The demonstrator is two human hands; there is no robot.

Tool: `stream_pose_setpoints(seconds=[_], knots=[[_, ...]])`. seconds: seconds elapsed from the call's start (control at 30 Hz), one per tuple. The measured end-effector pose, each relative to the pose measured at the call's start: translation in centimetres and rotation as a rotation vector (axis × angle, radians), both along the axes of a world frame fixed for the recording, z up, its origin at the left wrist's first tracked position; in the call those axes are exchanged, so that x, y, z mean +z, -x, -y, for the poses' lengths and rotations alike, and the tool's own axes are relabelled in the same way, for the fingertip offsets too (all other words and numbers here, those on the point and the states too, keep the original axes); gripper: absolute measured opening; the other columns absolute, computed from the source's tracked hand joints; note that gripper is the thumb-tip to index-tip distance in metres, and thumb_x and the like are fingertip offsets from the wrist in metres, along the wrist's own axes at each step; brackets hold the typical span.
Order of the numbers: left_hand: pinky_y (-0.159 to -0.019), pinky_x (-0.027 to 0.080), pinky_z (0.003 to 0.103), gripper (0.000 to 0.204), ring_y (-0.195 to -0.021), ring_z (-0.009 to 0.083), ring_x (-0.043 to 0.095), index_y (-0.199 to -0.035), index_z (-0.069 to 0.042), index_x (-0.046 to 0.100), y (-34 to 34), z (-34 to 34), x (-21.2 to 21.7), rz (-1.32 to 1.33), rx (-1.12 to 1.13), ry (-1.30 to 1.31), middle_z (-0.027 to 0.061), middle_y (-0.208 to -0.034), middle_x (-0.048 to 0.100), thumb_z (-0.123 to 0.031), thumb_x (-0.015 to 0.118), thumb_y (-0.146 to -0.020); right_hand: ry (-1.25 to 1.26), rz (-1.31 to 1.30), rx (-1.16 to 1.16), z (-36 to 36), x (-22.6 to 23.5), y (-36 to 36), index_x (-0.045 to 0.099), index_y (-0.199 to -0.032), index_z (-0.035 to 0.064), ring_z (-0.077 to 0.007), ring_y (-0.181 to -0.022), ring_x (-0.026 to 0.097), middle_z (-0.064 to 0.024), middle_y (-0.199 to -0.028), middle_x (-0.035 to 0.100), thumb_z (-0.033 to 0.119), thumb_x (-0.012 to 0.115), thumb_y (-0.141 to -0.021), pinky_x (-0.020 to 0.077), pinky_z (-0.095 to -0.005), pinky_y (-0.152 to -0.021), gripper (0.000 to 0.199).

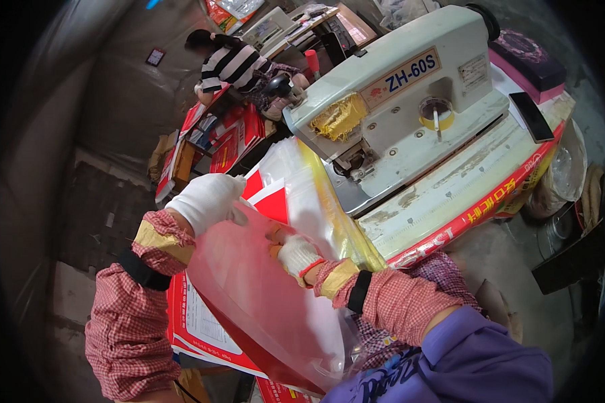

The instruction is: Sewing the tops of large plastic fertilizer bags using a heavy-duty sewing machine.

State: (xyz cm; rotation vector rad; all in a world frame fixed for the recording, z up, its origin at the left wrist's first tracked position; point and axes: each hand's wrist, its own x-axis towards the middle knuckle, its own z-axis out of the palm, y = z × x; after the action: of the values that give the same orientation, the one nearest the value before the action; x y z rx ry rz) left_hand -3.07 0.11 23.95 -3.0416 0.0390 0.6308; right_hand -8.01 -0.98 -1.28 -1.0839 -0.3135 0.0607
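Note:
A see-through plastic liner bag (262, 289) hangs between my hands, with red showing through it. My left hand (205, 201), in a white glove, pinches its upper left edge. To the right, my right hand (297, 255) grips the liner near its upper edge, thumb and fingertips bare beyond the white glove. Red and white printed bags (205, 322) lie in a stack under the liner. The sewing machine (396, 101), pale grey with a yellow cloth pad (341, 117) on its head, stands just beyond my right hand.
More plastic liners (309, 188) drape over the machine table's left edge. On the table (444, 195) lie a black phone (531, 117) and a dark box (528, 60). A co-worker (238, 70) in a striped top sits at the back, beside stacked red bags (238, 140).

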Motion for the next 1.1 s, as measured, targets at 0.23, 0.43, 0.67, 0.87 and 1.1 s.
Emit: stream_pose_setpoints(seconds=[0.23, 0.43, 0.67, 0.87, 1.1], knots=[[-0.064, 0.05, 0.037, 0.008, -0.072, 0.031, 0.062, -0.079, -0.003, 0.058, -1.0, -1.2, -0.4, 0.351, -0.833, -0.722, 0.015, -0.074, 0.061, -0.007, 0.055, -0.073, 0.689, 0.123, -0.133, -2.2, -0.3, 2.9, 0.048, -0.122, 0.0102, -0.0365, -0.079, 0.059, -0.0177, -0.091, 0.062, 0.017, 0.045, -0.082, 0.0483, -0.0424, -0.07, 0.041], [-0.07, 0.051, 0.04, 0.017, -0.081, 0.031, 0.063, -0.082, -0.004, 0.064, -4.8, -2.3, 2.9, 0.763, -0.468, -0.758, 0.016, -0.082, 0.064, -0.01, 0.048, -0.078, 0.315, 0.417, 0.361, -7.3, -4.5, 13.9, 0.059, -0.106, 0.0076, -0.0324, -0.078, 0.06, -0.0159, -0.09, 0.062, 0.022, 0.049, -0.082, 0.0471, -0.0379, -0.069, 0.03], [-0.071, 0.05, 0.041, 0.021, -0.084, 0.0318, 0.062, -0.086, -0.006, 0.065, -7.3, -3.2, 4.0, 0.812, -0.348, -0.77, 0.0155, -0.087, 0.064, -0.013, 0.046, -0.081, 0.785, 0.391, 0.409, -0.2, 1.7, 10.1, 0.06, -0.101, 0.0065, -0.0306, -0.078, 0.059, -0.0154, -0.088, 0.062, 0.021, 0.05, -0.082, 0.0468, -0.0363, -0.069, 0.026], [-0.07, 0.05, 0.041, 0.021, -0.083, 0.0312, 0.063, -0.086, -0.006, 0.065, -8.1, -0.2, 3.1, 0.789, -0.429, -0.772, 0.0154, -0.086, 0.064, -0.013, 0.047, -0.081, 0.62, 0.067, 0.168, 11.9, -0.9, 9.2, 0.06, -0.096, 0.0049, -0.0282, -0.076, 0.059, -0.0152, -0.084, 0.062, 0.021, 0.051, -0.082, 0.0463, -0.0346, -0.069, 0.023], [-0.071, 0.05, 0.04, 0.021, -0.084, 0.031, 0.063, -0.086, -0.005, 0.066, -9.1, 0.4, 1.4, 0.745, -0.453, -0.786, 0.0152, -0.087, 0.064, -0.012, 0.048, -0.079, 1.069, 0.047, -0.687, 16.2, 0.5, 6.3, 0.056, -0.105, 0.0076, -0.0288, -0.067, 0.056, -0.011, -0.073, 0.06, 0.019, 0.056, -0.08, 0.045, -0.0352, -0.064, 0.028]])
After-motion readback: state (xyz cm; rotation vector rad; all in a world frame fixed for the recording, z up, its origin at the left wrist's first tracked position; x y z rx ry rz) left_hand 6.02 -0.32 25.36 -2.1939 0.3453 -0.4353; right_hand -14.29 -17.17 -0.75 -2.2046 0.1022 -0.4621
